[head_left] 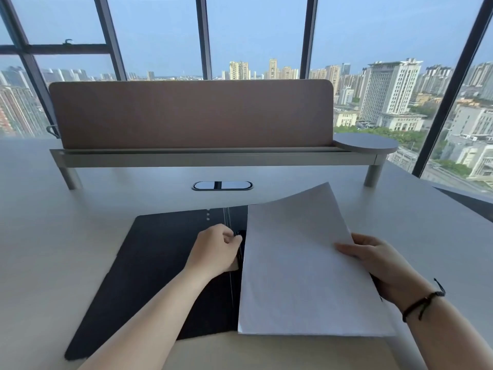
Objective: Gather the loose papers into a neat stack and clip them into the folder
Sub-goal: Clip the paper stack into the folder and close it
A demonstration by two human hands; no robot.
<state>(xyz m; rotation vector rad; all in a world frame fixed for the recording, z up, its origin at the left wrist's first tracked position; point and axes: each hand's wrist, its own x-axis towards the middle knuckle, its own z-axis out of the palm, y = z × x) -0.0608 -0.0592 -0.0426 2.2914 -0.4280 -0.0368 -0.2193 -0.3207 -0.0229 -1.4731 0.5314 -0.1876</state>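
On the right half of the open folder lies the stack of plain white paper sheets, its left edge set close along the folder's spine and its far right corner curling upward off the surface. The stack covers almost all of the right cover; its near edge overhangs the folder's near edge onto the desk. The flat black folder is spread open, left cover bare, with a small row of pale dots near its far edge beside the spine.

The right hand grips the stack at its right edge, fingers on top of the sheets and closed over them; a dark cord bracelet circles the wrist. The left hand rests at the spine with fingers curled shut on a small black clip mechanism, which is mostly hidden by the fingers and the paper edge, so the clip's position cannot be told with certainty.

The folder rests on a pale grey desk. Beyond it sits an oval cable port, then a raised grey metal rail carrying a brown fabric divider screen and a round grey shelf. Behind these stand tall dark-framed windows facing city buildings.
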